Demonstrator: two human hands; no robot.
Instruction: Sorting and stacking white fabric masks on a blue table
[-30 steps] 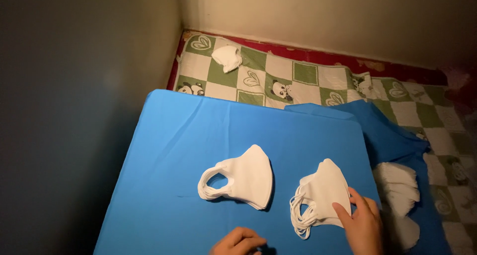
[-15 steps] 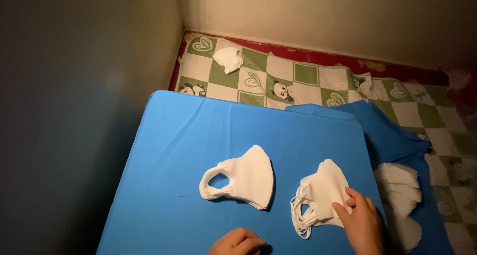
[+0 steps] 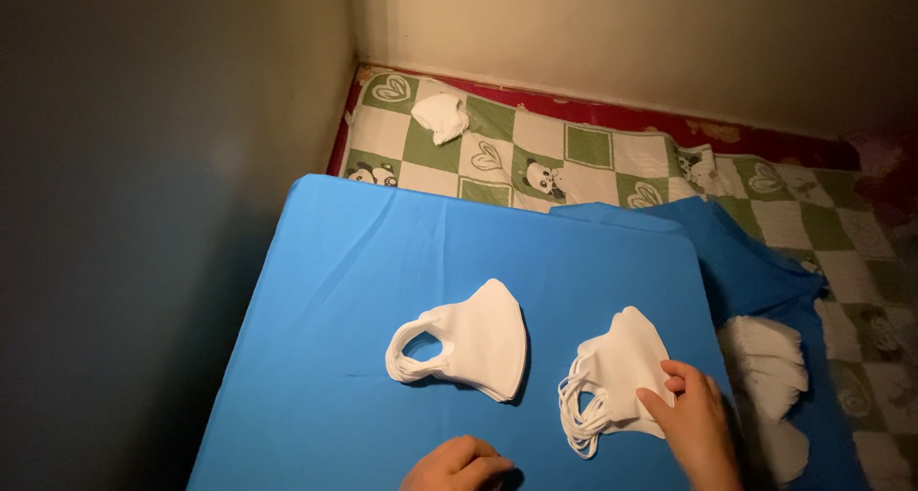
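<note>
White mask stack [image 3: 617, 376] (under right hand [image 3: 696, 424]) points loops lower-left.

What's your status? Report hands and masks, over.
Right hand fingers on right mask stack. Left hand empty on blue cover. Left mask stack untouched.

A blue worktop [image 3: 382, 261] fills the lower middle of the view, and near its centre lies a neat stack of white folded masks [image 3: 473, 343] with the ear loops pointing left. Behind the worktop a green-and-white checked mat [image 3: 574, 152] with panda and heart prints and a red border covers the floor up to the cream wall [image 3: 622, 42], with a crumpled white mask [image 3: 440, 116] lying near the corner. To the right, a blue cloth [image 3: 755, 271] drapes over the mat and carries another fanned pile of white masks [image 3: 770, 362].
</note>
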